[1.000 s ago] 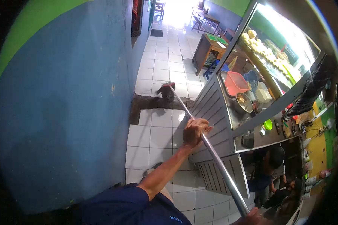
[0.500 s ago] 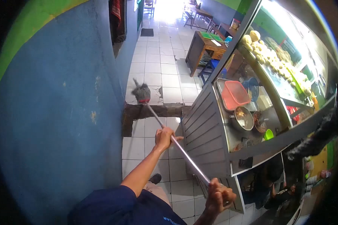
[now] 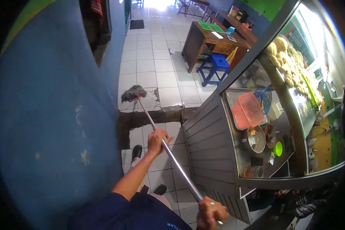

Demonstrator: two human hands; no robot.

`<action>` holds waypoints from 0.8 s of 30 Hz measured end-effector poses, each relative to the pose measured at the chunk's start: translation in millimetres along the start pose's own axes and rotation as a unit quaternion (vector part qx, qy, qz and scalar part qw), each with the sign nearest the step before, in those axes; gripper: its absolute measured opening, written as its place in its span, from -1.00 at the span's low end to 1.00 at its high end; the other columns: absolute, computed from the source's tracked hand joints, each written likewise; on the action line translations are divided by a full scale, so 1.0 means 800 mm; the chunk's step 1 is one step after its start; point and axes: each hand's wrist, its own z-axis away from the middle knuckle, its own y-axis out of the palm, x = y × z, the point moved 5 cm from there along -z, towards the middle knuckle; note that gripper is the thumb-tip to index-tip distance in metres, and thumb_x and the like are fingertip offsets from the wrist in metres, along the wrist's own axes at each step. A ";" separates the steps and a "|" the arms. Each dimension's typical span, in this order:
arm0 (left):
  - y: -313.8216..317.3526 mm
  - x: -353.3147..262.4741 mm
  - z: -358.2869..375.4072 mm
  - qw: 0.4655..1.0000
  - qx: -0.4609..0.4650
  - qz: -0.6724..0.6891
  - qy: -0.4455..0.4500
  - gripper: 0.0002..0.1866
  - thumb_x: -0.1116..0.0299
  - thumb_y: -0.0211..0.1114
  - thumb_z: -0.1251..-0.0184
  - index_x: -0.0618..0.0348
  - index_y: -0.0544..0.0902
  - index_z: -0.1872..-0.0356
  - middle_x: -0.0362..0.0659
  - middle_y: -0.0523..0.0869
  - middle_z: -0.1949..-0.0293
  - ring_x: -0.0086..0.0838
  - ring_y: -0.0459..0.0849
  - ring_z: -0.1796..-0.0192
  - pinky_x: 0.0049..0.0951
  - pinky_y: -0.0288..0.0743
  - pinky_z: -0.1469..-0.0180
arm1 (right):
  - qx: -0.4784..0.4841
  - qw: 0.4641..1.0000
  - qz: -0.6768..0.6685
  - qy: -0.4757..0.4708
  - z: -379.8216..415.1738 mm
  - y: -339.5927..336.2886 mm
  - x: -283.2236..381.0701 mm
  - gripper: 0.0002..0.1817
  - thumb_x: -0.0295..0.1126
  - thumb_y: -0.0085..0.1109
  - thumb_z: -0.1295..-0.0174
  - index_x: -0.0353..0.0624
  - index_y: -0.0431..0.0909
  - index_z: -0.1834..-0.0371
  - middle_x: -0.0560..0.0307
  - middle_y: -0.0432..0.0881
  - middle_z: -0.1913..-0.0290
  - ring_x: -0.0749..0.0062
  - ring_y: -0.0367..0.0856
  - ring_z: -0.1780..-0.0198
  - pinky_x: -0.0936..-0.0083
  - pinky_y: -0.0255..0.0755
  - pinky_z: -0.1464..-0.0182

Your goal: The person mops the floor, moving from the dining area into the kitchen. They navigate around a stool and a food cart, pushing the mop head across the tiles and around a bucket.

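Note:
A mop with a long metal handle (image 3: 176, 163) runs from low right to the upper left. Its grey string head (image 3: 133, 93) rests on the white floor tiles (image 3: 169, 96), just past a broken, dark strip of floor (image 3: 149, 117). My left hand (image 3: 157, 140) is closed around the middle of the handle, its thumb side toward the right. Near the handle's top end, my right hand (image 3: 211, 214) wraps round it; the tip of the handle pokes out below the fingers.
A blue wall (image 3: 53, 115) stands close on the left. On the right is a glass-fronted food stall (image 3: 214, 142) holding a pink basket (image 3: 249, 111), a pot (image 3: 256, 138) and a green bowl (image 3: 278, 148). Farther on are a blue stool (image 3: 217, 63), a wooden desk (image 3: 207, 38) and a dark mat (image 3: 137, 24).
The mop head has swung slightly left and its strings lie spread sideways. Both hands have shifted left and keep hold of the handle. A second shoe now shows, and the view has turned right.

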 end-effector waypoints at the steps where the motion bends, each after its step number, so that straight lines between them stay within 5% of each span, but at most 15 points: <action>1: -0.004 0.034 -0.033 1.000 -0.007 0.013 0.018 -0.58 -0.03 0.57 -0.13 0.09 0.71 0.24 -0.06 0.73 -0.08 -0.14 0.65 -0.18 0.03 0.40 -0.24 | 0.016 0.998 -0.057 0.017 0.005 0.003 -0.052 -0.54 -0.48 0.26 -0.20 0.00 0.13 0.67 0.28 0.36 0.65 0.49 0.23 0.68 0.51 0.16 0.51; 3: -0.021 0.094 -0.097 0.993 -0.057 -0.106 0.016 -0.40 -0.04 0.61 -0.02 0.05 0.66 -0.03 0.03 0.57 -0.35 -0.03 0.51 -0.39 0.13 0.33 -0.35 | -0.052 0.990 0.078 0.103 -0.010 0.047 -0.137 -0.70 -0.49 0.20 -0.23 -0.14 0.35 0.64 0.22 0.44 0.64 0.48 0.35 0.68 0.56 0.27 0.49; 5: -0.036 0.157 -0.164 0.995 -0.065 -0.080 -0.007 -0.30 -0.04 0.63 0.03 0.04 0.60 -0.14 0.08 0.48 -0.43 0.03 0.45 -0.44 0.13 0.31 -0.39 | 0.057 0.982 0.167 0.073 -0.056 0.104 -0.219 -0.94 -0.61 0.21 -0.25 -0.41 0.63 0.28 -0.03 0.66 0.44 0.48 0.52 0.58 0.53 0.36 0.54; 6: -0.044 0.183 -0.186 0.995 -0.064 -0.069 -0.021 -0.24 -0.04 0.64 0.05 0.03 0.57 -0.19 0.11 0.43 -0.47 0.07 0.42 -0.46 0.12 0.30 -0.42 | 0.109 0.966 0.220 0.078 -0.074 0.133 -0.264 -0.87 -0.63 0.25 -0.23 -0.44 0.67 0.18 -0.02 0.70 0.41 0.53 0.53 0.57 0.54 0.40 0.51; 10: -0.080 0.244 -0.271 0.997 -0.070 -0.027 -0.020 -0.31 0.06 0.63 0.02 0.03 0.57 -0.16 0.11 0.49 -0.42 0.08 0.44 -0.43 0.06 0.35 -0.38 | 0.077 0.974 0.156 0.147 -0.133 0.236 -0.443 -0.92 -0.58 0.30 -0.31 -0.38 0.65 0.20 0.24 0.53 0.46 0.71 0.44 0.44 0.65 0.26 0.42; 13: -0.113 0.242 -0.322 0.996 -0.066 -0.062 0.003 -0.47 0.24 0.55 -0.09 0.02 0.58 -0.11 0.07 0.54 -0.37 0.06 0.47 -0.39 0.16 0.32 -0.37 | 0.062 0.976 0.079 0.192 -0.188 0.280 -0.477 -0.91 -0.57 0.28 -0.33 -0.38 0.66 0.17 0.29 0.53 0.44 0.74 0.39 0.44 0.66 0.22 0.44; 16: -0.122 0.185 -0.325 0.991 -0.080 -0.088 0.052 -0.57 0.40 0.46 -0.09 0.01 0.61 -0.04 -0.04 0.61 -0.29 -0.04 0.48 -0.40 0.29 0.23 -0.39 | 0.078 0.958 0.132 0.243 -0.224 0.242 -0.412 -0.90 -0.55 0.28 -0.32 -0.38 0.67 0.17 0.30 0.54 0.44 0.73 0.41 0.45 0.67 0.24 0.43; 18: -0.125 0.118 -0.304 0.992 -0.043 -0.046 0.110 -0.64 0.40 0.47 0.00 0.03 0.67 0.10 -0.12 0.69 -0.04 -0.12 0.59 -0.25 0.06 0.35 -0.34 | 0.051 0.951 0.177 0.249 -0.242 0.191 -0.328 -0.88 -0.59 0.32 -0.25 -0.35 0.72 0.17 0.24 0.63 0.40 0.68 0.50 0.43 0.69 0.30 0.40; 20: -0.154 0.025 -0.279 0.983 -0.013 0.065 0.171 -0.68 0.36 0.50 0.04 0.06 0.70 0.19 -0.15 0.68 0.12 -0.14 0.65 -0.05 -0.08 0.43 -0.24 | -0.036 0.942 0.213 0.257 -0.247 0.139 -0.229 -0.82 -0.59 0.40 -0.16 -0.33 0.69 0.17 0.07 0.73 0.33 0.51 0.70 0.34 0.57 0.58 0.26; 21: -0.152 -0.007 -0.261 0.980 0.063 0.112 0.150 -0.68 0.35 0.53 0.03 0.05 0.69 0.19 -0.15 0.68 0.13 -0.18 0.65 -0.05 -0.07 0.46 -0.20 | -0.055 0.948 0.221 0.223 -0.249 0.121 -0.183 -0.87 -0.57 0.34 -0.17 -0.27 0.58 0.25 0.09 0.63 0.40 0.51 0.58 0.40 0.55 0.48 0.30; 24: -0.162 -0.081 -0.227 0.929 0.098 0.236 0.269 -0.72 0.31 0.53 -0.02 0.02 0.69 0.21 -0.19 0.70 0.19 -0.20 0.70 0.04 -0.17 0.51 -0.05 | -0.010 0.995 0.081 0.057 -0.271 0.100 -0.062 -0.75 -0.50 0.17 -0.20 -0.12 0.27 0.51 0.16 0.35 0.59 0.50 0.21 0.59 0.49 0.17 0.42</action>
